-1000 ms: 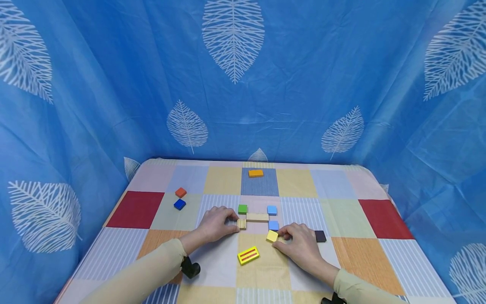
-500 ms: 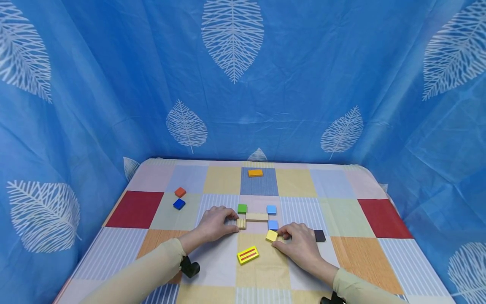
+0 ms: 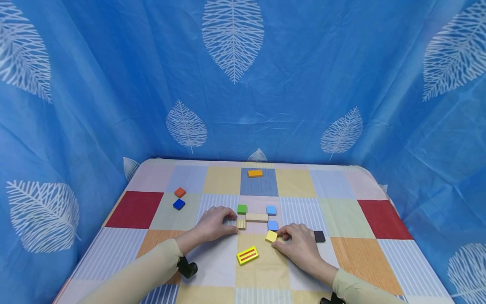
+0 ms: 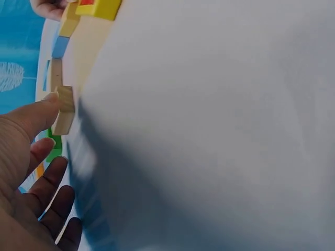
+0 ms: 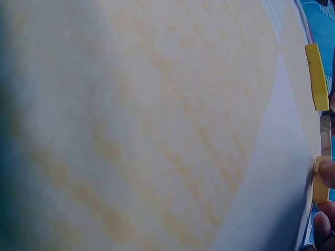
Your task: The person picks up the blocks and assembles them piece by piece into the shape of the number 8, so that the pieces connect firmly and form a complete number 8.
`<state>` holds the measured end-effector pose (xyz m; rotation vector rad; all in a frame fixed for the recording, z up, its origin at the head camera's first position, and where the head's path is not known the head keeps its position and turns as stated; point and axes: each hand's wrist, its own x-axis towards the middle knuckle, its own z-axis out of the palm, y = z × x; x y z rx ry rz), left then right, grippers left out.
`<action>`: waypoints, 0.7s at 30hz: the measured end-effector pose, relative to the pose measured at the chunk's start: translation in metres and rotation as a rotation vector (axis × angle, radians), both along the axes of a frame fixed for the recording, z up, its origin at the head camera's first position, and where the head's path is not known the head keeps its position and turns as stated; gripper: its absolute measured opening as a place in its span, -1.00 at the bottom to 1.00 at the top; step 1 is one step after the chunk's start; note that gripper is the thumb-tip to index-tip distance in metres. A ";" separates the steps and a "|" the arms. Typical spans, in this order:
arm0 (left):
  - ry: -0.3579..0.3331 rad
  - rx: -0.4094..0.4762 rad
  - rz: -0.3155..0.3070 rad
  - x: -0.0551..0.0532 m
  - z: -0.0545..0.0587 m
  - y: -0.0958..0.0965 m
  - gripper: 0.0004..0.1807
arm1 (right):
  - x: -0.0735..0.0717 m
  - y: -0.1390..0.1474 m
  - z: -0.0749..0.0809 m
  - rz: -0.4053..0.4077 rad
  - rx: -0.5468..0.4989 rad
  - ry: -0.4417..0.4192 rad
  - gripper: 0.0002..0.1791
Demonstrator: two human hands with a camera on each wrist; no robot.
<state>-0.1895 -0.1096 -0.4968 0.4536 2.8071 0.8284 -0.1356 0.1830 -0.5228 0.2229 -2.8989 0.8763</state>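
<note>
In the head view, my left hand (image 3: pixel 215 223) is beside a small striped wooden block (image 3: pixel 241 223). Thumb and index finger are parted at its left corners; in the left wrist view the thumb overlaps the wooden block (image 4: pixel 64 107) and the other fingers are spread. My right hand (image 3: pixel 300 242) pinches a yellow block (image 3: pixel 271 236) between thumb and index finger, just below a light blue block (image 3: pixel 272 226). Between the hands lie a long wooden block (image 3: pixel 257 218), a green block (image 3: pixel 242 209) and a second light blue block (image 3: pixel 271 210).
A yellow block with red stripes (image 3: pixel 247 256) lies nearer me. A black block (image 3: pixel 319 236) sits right of the right hand. Farther off are an orange block (image 3: pixel 255 173), a red-orange block (image 3: pixel 180 192) and a dark blue block (image 3: pixel 179 204). Blue curtains (image 3: pixel 243 126) enclose the patchwork-covered table.
My left hand has drawn slightly left, its fingertips easing off the striped wooden block. The right hand and the yellow block have stayed nearly still.
</note>
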 end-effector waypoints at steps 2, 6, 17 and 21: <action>-0.007 0.019 0.016 0.000 0.004 -0.003 -0.58 | 0.000 0.000 0.000 0.000 -0.003 -0.001 -0.72; 0.011 0.056 0.065 0.001 0.015 -0.010 -0.62 | 0.000 0.000 0.000 0.001 -0.006 0.003 -0.73; 0.219 0.131 0.237 -0.004 0.039 -0.063 -0.63 | 0.000 -0.001 0.000 0.003 0.000 0.012 -0.72; 0.252 0.129 0.272 -0.004 0.041 -0.087 -0.57 | 0.000 -0.001 0.000 0.003 -0.002 0.002 -0.73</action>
